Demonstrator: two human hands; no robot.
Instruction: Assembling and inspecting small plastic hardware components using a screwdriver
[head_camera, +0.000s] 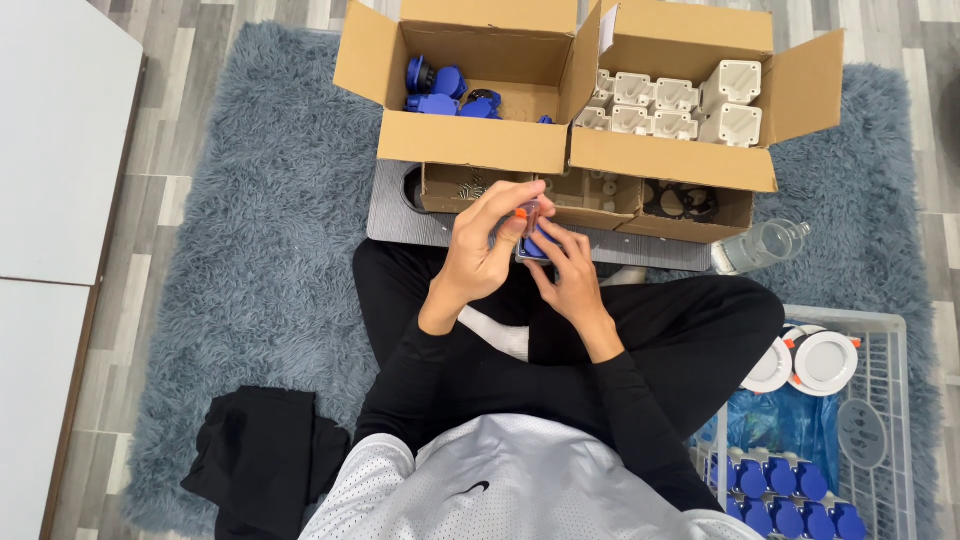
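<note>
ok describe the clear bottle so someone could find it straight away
Start at the two open cardboard boxes at the far edge of the grey-blue rug. Just below the white-parts box's right corner, the clear plastic bottle lies on its side, the only see-through thing there.

Left hand and right hand together, fingers curled

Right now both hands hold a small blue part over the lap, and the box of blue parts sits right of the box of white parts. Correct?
Not quite. The head view shows the box of blue parts on the left of the box of white parts, not the right. The rest holds: left hand and right hand hold the small blue part over the lap.
</note>
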